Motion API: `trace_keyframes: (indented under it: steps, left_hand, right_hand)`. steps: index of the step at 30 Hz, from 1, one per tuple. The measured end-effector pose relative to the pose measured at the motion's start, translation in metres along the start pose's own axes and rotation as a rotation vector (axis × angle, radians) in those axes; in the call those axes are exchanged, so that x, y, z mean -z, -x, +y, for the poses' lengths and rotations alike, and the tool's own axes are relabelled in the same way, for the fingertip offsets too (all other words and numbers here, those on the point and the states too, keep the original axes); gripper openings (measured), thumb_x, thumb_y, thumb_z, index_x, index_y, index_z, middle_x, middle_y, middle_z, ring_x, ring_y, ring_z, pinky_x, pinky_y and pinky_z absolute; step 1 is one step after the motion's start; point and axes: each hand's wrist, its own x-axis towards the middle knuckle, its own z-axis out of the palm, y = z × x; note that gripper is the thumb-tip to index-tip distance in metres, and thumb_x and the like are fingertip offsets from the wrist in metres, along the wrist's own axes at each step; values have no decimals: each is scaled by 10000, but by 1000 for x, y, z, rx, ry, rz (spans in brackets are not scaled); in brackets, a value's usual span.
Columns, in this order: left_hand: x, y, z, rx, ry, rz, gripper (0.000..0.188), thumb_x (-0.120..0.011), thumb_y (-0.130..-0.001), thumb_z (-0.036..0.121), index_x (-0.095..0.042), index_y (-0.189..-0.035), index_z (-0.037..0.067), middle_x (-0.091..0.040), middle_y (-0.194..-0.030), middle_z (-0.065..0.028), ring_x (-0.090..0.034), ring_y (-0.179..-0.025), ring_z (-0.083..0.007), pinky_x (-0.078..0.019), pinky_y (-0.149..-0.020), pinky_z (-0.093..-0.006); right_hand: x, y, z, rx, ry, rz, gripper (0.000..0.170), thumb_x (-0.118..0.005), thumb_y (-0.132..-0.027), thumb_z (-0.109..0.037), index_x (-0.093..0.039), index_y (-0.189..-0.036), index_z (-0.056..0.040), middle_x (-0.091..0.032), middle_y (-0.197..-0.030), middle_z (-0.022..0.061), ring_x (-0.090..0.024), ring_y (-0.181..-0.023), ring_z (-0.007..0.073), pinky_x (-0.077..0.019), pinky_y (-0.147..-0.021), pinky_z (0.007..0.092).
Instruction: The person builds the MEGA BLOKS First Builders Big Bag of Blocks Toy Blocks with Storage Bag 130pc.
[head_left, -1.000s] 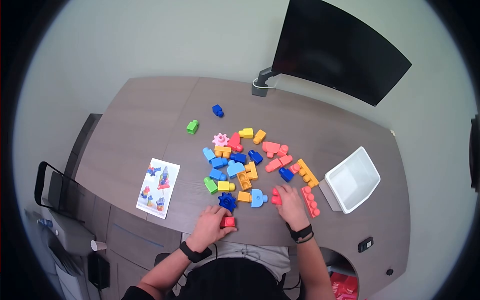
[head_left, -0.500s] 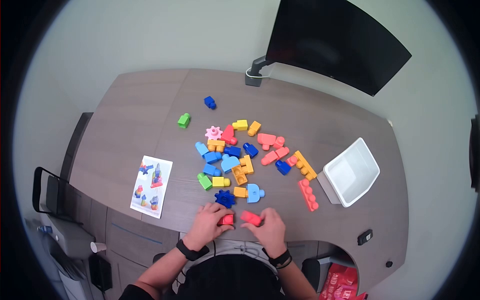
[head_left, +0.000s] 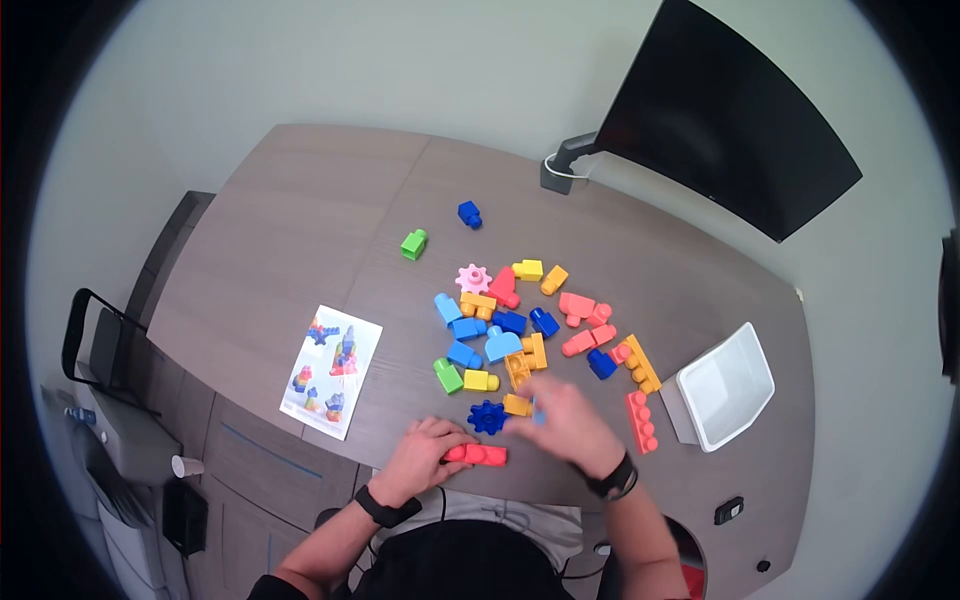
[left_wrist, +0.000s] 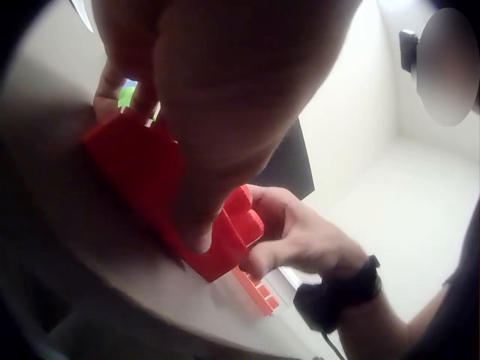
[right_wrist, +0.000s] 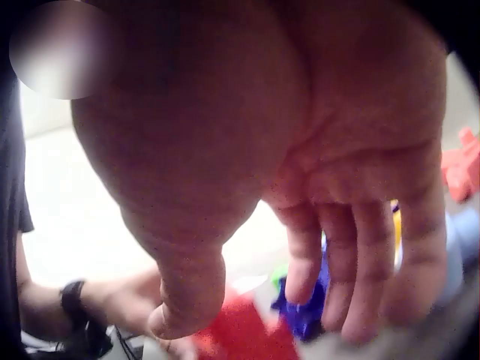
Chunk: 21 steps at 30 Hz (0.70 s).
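At the table's near edge, my left hand (head_left: 422,462) grips a red brick at the left end of a short red row (head_left: 487,455). The left wrist view shows its thumb and fingers around the red piece (left_wrist: 139,161). My right hand (head_left: 570,428) is over the light blue brick, mostly covering it, beside an orange brick (head_left: 517,405). In the right wrist view the right hand's (right_wrist: 300,172) fingers hang apart, holding nothing, with red (right_wrist: 244,330) and dark blue (right_wrist: 304,307) pieces beyond. A dark blue gear (head_left: 488,417) lies between both hands.
Several loose bricks lie mid-table, with a pink gear (head_left: 474,279) among them. A picture sheet (head_left: 331,372) lies left, and a white bin (head_left: 728,390) stands right near a long red brick (head_left: 641,422). The monitor (head_left: 730,120) is behind.
My right hand brought a red brick leftward to the one in my left hand, let go, and moved back up and right. My left hand still grips its brick. The head view has shifted.
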Motion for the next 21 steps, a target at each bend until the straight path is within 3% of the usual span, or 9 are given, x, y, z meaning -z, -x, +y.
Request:
trace_keyframes:
  steps: [2, 4, 7, 10, 11, 14, 17, 21]
  left_hand:
    - [-4, -2, -6, -5, 42, 4, 420, -908, -907, 255, -822, -1313, 191, -747, -1255, -31, -655, -1196, -312, -491, -1023, -472]
    - [-9, -2, -14, -18, 60, 8, 440, -905, -909, 243, -803, -1333, 182, -734, -1270, -44, -646, -1201, -324, -488, -1022, -477]
    - [-9, 0, -13, -25, 62, 5, 457, -897, -918, 222, -774, -1355, 170, -713, -1293, -61, -632, -1209, -342, -484, -1027, -483]
    - [-12, 2, -13, -28, 59, 14, 449, -888, -928, 215, -760, -1355, 165, -699, -1300, -65, -623, -1212, -352, -479, -1030, -484]
    - [-12, 2, -14, -31, 60, 16, 443, -886, -932, 215, -758, -1353, 165, -696, -1300, -64, -621, -1212, -354, -478, -1031, -484]
    - [-12, 3, -13, 2, 70, 8, 432, -910, -919, 205, -766, -1323, 151, -714, -1312, -87, -640, -1227, -365, -483, -1087, -491]
    - [-18, 4, -18, -20, 91, 30, 436, -914, -919, 215, -763, -1322, 147, -717, -1307, -95, -643, -1229, -374, -483, -1090, -495]
    - [-15, 1, -16, -29, 90, 9, 447, -923, -915, 229, -766, -1322, 134, -721, -1296, -110, -647, -1228, -382, -491, -1088, -500]
  right_hand:
    - [19, -44, 6, -62, 142, 228, 415, -932, -917, -302, -726, -1112, 2, -747, -989, 186, -758, -940, 397, -611, -831, 499]
    - [27, -94, 16, -189, 177, 241, 385, -915, -927, -303, -740, -1087, 1, -769, -1100, 230, -755, -1058, 455, -621, -875, 534]
    - [3, -152, 58, -278, 385, 178, 354, -930, -908, -289, -801, -1050, 9, -800, -1128, 241, -783, -1062, 444, -645, -876, 536]
    - [-12, -185, 66, -464, 398, 1, 416, -955, -870, -330, -856, -1141, -30, -823, -1190, 215, -807, -1099, 403, -648, -924, 521]
    - [-14, -187, 67, -418, 392, 59, 405, -953, -866, -328, -860, -1124, -30, -825, -1175, 212, -807, -1090, 407, -648, -921, 521]
    - [-13, -177, 58, -334, 374, 181, 359, -915, -876, -287, -835, -1106, -23, -834, -1145, 195, -807, -1066, 427, -647, -926, 521]
    - [3, -141, 26, -192, 200, 475, 335, -905, -883, -234, -783, -1108, -18, -824, -1041, 166, -816, -903, 351, -639, -795, 461]
    - [32, -43, -26, -202, 46, 494, 296, -908, -905, -204, -750, -1099, -46, -766, -847, 138, -772, -777, 356, -605, -692, 469]
